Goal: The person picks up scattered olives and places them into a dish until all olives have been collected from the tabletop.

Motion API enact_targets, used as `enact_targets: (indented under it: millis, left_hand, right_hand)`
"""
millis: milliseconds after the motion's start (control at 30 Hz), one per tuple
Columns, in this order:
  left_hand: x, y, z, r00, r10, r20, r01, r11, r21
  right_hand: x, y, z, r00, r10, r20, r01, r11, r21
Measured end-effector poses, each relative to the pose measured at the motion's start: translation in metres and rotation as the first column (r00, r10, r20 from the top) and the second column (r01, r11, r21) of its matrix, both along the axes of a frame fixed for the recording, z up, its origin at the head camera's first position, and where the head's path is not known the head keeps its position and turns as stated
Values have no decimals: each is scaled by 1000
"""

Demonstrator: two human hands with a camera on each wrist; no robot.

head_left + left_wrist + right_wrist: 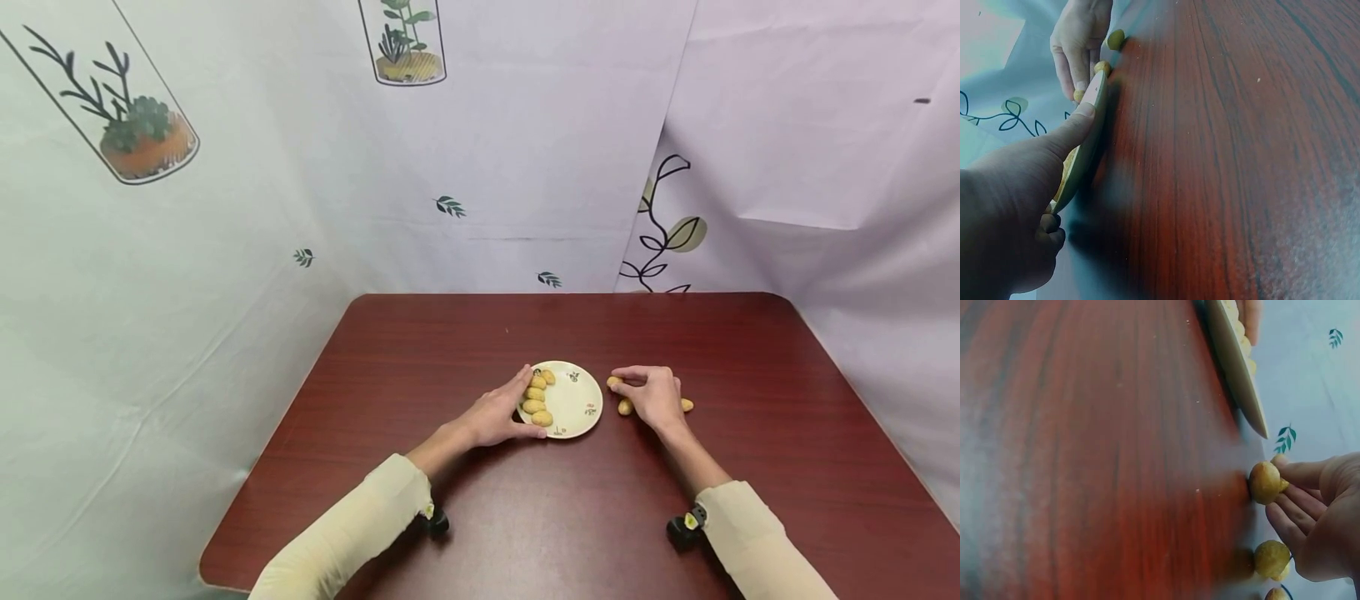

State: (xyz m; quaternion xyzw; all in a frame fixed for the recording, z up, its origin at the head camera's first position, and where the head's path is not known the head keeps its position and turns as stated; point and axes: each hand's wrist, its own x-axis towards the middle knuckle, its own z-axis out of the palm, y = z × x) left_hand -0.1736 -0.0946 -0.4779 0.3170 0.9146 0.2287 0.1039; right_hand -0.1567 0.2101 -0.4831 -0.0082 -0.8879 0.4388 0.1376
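Observation:
A cream plate (573, 408) with small printed figures lies on the table, and several yellow-brown oval peanuts (535, 406) line its left side. My left hand (495, 414) grips the plate's left edge, thumb over the near rim (1085, 111) and fingers around the far side. Just right of the plate, my right hand (652, 396) pinches one peanut (614, 382) between thumb and fingertips. Another peanut (626, 407) lies right under that hand, large in the right wrist view (1265, 482). One more peanut (687, 405) shows past the hand's right side, partly covered.
The dark red wooden table (450, 333) has rounded corners. Pale cloth (510, 167) with plant prints hangs behind it and along both sides. Black straps with small devices (682, 532) sit at both wrists, below cream sleeves (352, 525).

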Motion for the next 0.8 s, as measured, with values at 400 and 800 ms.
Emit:
enact_targets:
  millis: [400,800]
  left_hand:
    - [-1,1,0,1000,3,6,-3,1000,2]
    - [-1,2,0,1000,3,8,-2,1000,-5]
  right_hand:
    - [-3,-9,8,1000,-27,1,27,999,-47]
    - [-8,-35,10,1000,6,-23,-7,999,-50]
